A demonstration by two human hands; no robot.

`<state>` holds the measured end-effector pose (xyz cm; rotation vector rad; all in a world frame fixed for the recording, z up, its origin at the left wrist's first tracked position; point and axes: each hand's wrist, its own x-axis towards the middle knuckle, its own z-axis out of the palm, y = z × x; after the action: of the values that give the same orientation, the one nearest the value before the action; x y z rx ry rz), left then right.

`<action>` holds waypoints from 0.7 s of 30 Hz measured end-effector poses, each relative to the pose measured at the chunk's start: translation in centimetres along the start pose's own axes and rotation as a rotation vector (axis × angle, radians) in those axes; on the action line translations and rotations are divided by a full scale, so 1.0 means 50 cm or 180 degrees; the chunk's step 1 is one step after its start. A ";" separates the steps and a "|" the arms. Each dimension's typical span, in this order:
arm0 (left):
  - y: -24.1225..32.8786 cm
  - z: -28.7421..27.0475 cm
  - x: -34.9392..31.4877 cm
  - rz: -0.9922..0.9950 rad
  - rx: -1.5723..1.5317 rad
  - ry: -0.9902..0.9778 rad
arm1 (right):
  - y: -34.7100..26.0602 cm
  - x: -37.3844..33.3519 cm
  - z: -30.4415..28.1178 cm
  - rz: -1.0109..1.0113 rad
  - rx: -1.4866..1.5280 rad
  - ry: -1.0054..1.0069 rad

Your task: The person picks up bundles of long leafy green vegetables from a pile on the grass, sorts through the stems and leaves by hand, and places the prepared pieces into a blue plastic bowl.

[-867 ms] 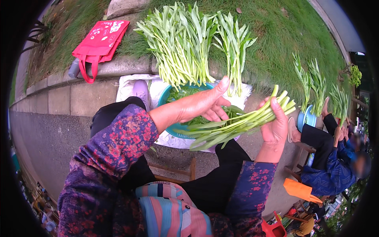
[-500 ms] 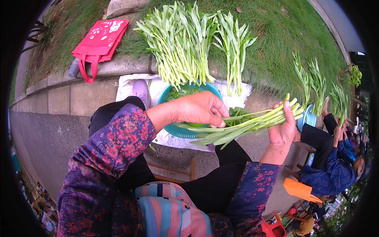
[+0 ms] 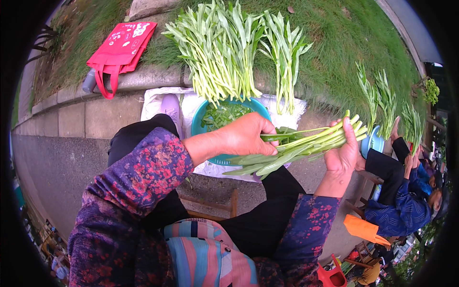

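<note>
My right hand (image 3: 340,159) is closed round the stems of a bunch of water spinach (image 3: 306,145), cut ends pointing up to the right and long leaves hanging left. At the leafy part, my left hand (image 3: 245,135) pinches a leaf between thumb and fingers. Below both hands stands a teal basin (image 3: 197,125) with plucked green leaves (image 3: 221,115) in it, partly hidden by my left hand and the bunch. Beyond the basin lies a large pile of water spinach (image 3: 217,52), with a smaller bunch (image 3: 285,62) to its right.
The basin sits on a white woven sack (image 3: 155,103). A red bag (image 3: 123,45) and a grey bottle (image 3: 89,81) lie on the stone kerb at left. At right, a seated person (image 3: 397,210) works by a blue basin (image 3: 375,141). An orange bag (image 3: 363,229) is behind them.
My left hand has shifted slightly right and its fingers have closed more on the leaves. More of the basin's contents shows. My right hand still grips the bunch in nearly the same place.
</note>
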<state>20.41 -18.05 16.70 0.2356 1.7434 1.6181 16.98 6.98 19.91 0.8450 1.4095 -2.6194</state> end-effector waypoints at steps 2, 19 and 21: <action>-0.003 -0.004 0.002 -0.0038 -0.0209 0.0074 | -0.001 -0.001 0.000 -0.0043 -0.0047 0.0026; 0.013 -0.031 0.000 -0.0642 -0.2215 -0.0063 | -0.012 -0.007 -0.007 -0.0300 -0.0586 0.0023; 0.013 -0.032 -0.001 -0.0649 -0.2313 -0.0047 | -0.012 -0.005 -0.007 -0.0316 -0.0645 0.0016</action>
<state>19.27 -19.21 17.22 -0.2680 1.0273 1.9584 17.19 7.55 20.32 0.7761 1.7242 -2.4860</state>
